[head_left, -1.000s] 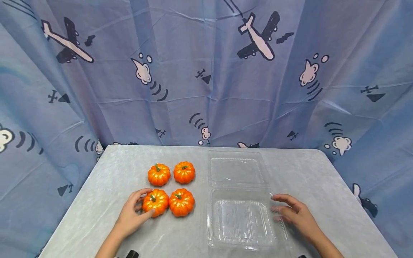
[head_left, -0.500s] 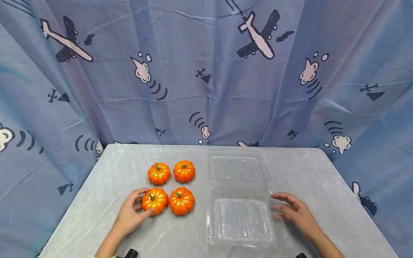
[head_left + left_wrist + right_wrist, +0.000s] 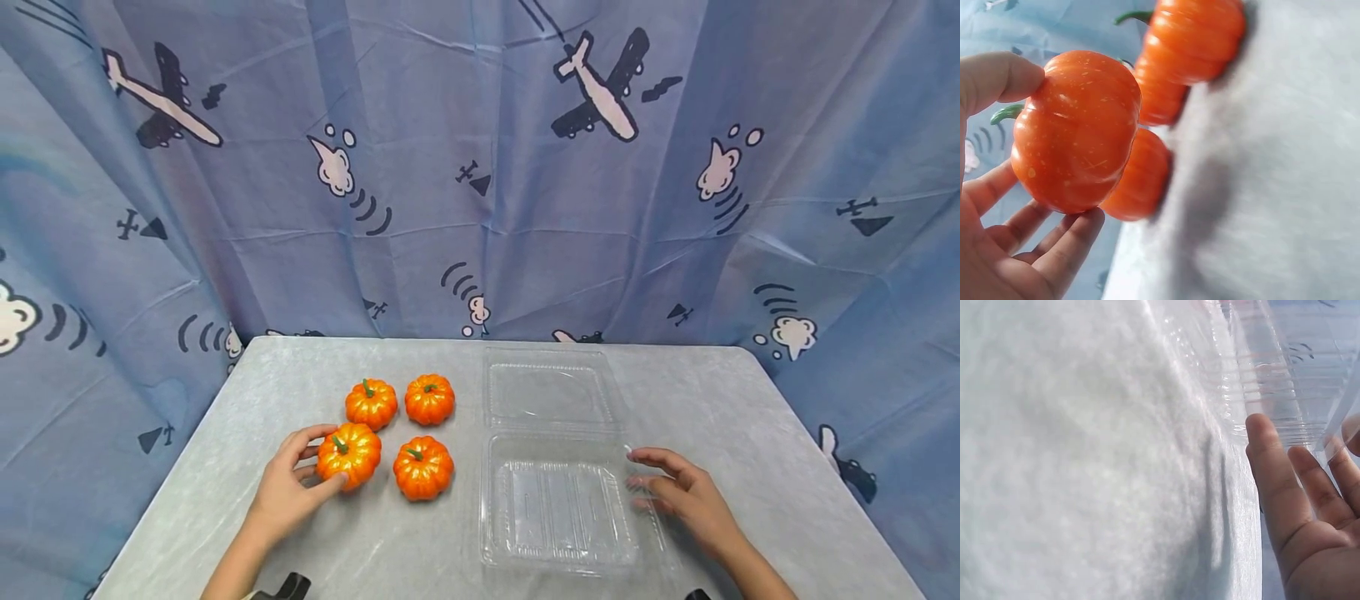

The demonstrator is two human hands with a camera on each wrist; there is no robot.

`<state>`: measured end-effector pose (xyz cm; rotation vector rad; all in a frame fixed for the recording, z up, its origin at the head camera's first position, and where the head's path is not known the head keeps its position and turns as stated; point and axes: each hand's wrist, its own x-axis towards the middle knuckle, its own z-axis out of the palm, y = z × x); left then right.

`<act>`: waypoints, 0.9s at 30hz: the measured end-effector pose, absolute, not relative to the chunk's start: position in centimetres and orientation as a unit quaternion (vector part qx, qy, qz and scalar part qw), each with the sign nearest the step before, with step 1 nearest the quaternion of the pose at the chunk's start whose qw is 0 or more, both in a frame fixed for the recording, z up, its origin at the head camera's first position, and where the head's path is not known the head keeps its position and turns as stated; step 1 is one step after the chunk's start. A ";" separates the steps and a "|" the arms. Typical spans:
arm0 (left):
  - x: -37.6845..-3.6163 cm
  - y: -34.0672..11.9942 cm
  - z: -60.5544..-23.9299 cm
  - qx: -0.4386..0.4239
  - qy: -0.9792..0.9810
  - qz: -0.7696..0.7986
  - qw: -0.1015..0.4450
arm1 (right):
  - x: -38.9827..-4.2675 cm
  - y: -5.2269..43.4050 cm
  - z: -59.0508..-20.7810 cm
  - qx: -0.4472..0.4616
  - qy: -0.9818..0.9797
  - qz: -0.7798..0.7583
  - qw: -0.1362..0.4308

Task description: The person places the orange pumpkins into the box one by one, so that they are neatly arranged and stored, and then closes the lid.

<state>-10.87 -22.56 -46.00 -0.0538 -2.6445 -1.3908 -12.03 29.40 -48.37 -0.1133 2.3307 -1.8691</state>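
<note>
My left hand (image 3: 285, 483) grips a small orange pumpkin (image 3: 349, 455) with a green stem, thumb on one side and fingers on the other. In the left wrist view that pumpkin (image 3: 1079, 134) is up off the table. Three more pumpkins are close by: one at the back left (image 3: 371, 404), one at the back right (image 3: 430, 399) and one in front (image 3: 423, 468). My right hand (image 3: 690, 500) holds the right rim of a clear plastic clamshell container (image 3: 486, 500), some fingers showing through the plastic. Its lid (image 3: 547, 357) lies folded open behind it.
A pale grey cloth-like surface covers the table (image 3: 300, 367). Behind and beside it hangs a blue curtain (image 3: 420, 192) with airplane prints. The container stands to the right of the pumpkins.
My left hand has lifted its pumpkin and drawn it up and left, away from the front pumpkin beside it. The right hand and the container have hardly moved.
</note>
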 end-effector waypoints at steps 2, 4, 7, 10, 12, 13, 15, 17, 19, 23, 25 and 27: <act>-10.8 -22.4 -45.3 -0.021 -0.883 -0.461 0.085 | -12.0 29.3 -48.3 -0.031 0.779 -0.622 0.075; -10.6 -22.3 -44.7 -0.027 -0.882 -0.462 0.095 | -12.0 29.2 -48.3 -0.026 0.779 -0.622 0.075; -10.5 -22.1 -44.0 -0.035 -0.881 -0.460 0.107 | -11.9 29.1 -48.3 -0.021 0.781 -0.619 0.076; -10.5 -21.7 -43.4 -0.040 -0.879 -0.462 0.110 | -12.0 28.9 -48.3 -0.013 0.780 -0.622 0.075; -10.6 -21.4 -43.1 -0.047 -0.876 -0.467 0.110 | -12.0 28.9 -48.4 -0.013 0.779 -0.622 0.076; -10.6 -21.2 -42.9 -0.051 -0.874 -0.470 0.109 | -12.0 28.9 -48.4 -0.015 0.779 -0.622 0.077; -10.7 -20.8 -42.6 -0.062 -0.869 -0.478 0.108 | -12.0 28.8 -48.5 -0.015 0.779 -0.622 0.075; -10.7 -20.4 -42.2 -0.075 -0.864 -0.486 0.108 | -12.1 28.8 -48.5 -0.019 0.779 -0.622 0.074; -10.8 -20.0 -41.9 -0.089 -0.860 -0.492 0.107 | -12.1 28.8 -48.5 -0.023 0.778 -0.623 0.072; -11.0 -19.2 -41.4 -0.108 -0.854 -0.497 0.105 | -12.1 28.9 -48.5 -0.027 0.777 -0.624 0.070; -11.1 -18.7 -41.2 -0.112 -0.854 -0.498 0.103 | -12.2 28.9 -48.5 -0.026 0.777 -0.625 0.071; -11.3 -18.2 -41.0 -0.116 -0.851 -0.502 0.101 | -12.2 28.8 -48.5 -0.025 0.777 -0.625 0.071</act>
